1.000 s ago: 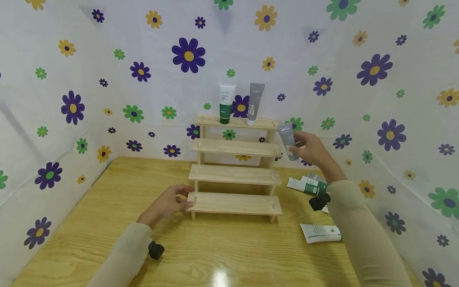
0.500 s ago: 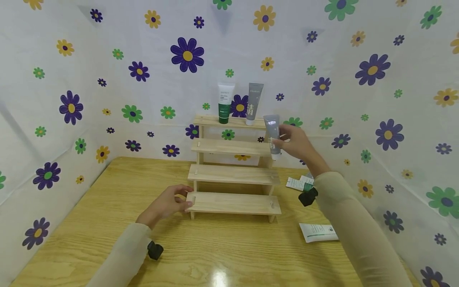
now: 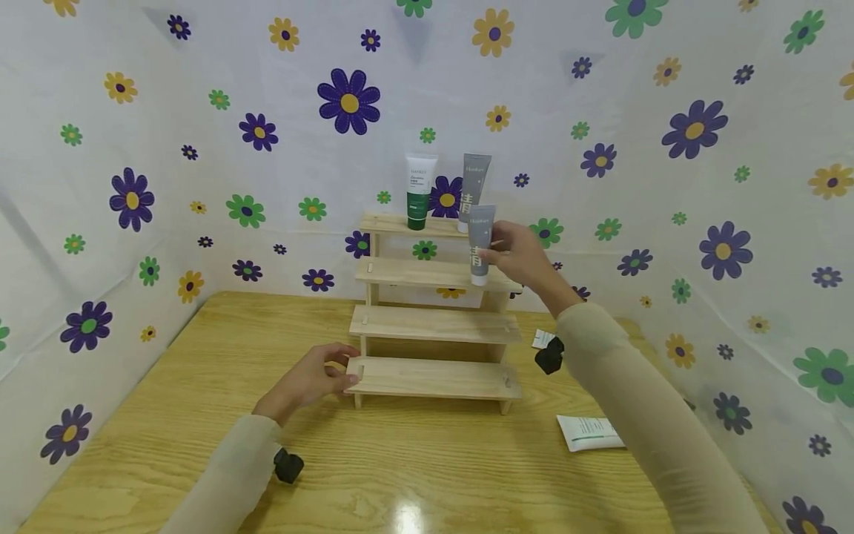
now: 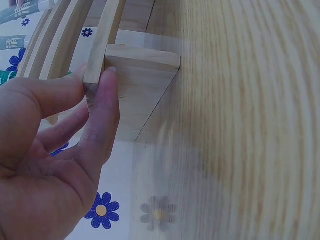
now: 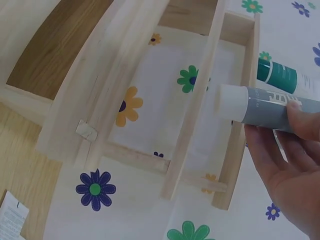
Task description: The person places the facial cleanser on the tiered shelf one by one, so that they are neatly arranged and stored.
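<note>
Unless blur misleads, the held tube [image 3: 480,242] says "清".

White daisy-print sheeting [image 3: 220,148], purple, yellow and green flowers, lines the back and both sides, some creases. Yellowish wood-grain tabletop [image 3: 373,467] below, with a bright light reflection [image 3: 408,517] at bottom centre.

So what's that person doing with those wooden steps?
Someone's right hand is holding a gray tube, cap down, near the upper part of the wooden rack. Their left hand pinches one end of the lowest shelf. A green-and-white tube and another gray tube stand on top. A white tube lies on the table.
</note>
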`<state>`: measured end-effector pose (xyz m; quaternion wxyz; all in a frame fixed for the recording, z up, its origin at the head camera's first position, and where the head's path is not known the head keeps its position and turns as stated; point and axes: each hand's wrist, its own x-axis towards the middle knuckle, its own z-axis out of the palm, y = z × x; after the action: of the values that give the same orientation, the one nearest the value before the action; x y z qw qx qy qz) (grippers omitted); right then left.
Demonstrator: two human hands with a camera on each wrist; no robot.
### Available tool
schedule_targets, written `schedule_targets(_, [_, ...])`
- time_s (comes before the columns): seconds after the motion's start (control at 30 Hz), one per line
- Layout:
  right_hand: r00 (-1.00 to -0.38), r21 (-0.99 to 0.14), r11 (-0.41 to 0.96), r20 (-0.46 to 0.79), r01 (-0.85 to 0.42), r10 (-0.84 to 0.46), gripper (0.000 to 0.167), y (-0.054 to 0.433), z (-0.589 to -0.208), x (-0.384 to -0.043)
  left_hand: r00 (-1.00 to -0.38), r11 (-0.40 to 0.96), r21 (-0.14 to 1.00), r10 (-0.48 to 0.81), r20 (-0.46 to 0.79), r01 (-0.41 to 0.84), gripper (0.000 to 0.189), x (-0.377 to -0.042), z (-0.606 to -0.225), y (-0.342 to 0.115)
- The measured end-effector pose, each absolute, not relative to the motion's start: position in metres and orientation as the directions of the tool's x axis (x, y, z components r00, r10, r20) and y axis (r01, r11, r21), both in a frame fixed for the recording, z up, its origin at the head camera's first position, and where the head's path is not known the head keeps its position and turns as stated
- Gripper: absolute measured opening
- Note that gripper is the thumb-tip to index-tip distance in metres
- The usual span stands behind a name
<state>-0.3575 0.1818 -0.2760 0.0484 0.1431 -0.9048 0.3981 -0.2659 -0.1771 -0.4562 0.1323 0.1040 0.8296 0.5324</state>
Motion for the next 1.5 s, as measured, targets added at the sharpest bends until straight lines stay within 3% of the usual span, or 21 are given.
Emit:
schedule_targets(0.7, [-0.942, -0.799, 0.504, 0.240, -0.329, -0.234, 0.042, 0.132, -0.276, -0.372, -0.945, 0.418, 0.908, 0.307, -0.116, 0.024, 0.049, -0.265, -0.457, -0.178])
schedule_targets(1.5, [-0.930, -0.793, 0.489, 0.279, -0.364, -0.240, 0.040, 0.093, -0.286, -0.379, -0.941, 0.407, 0.913, 0.319, -0.115, 0.026, 0.050, -0.265, -0.453, -0.176])
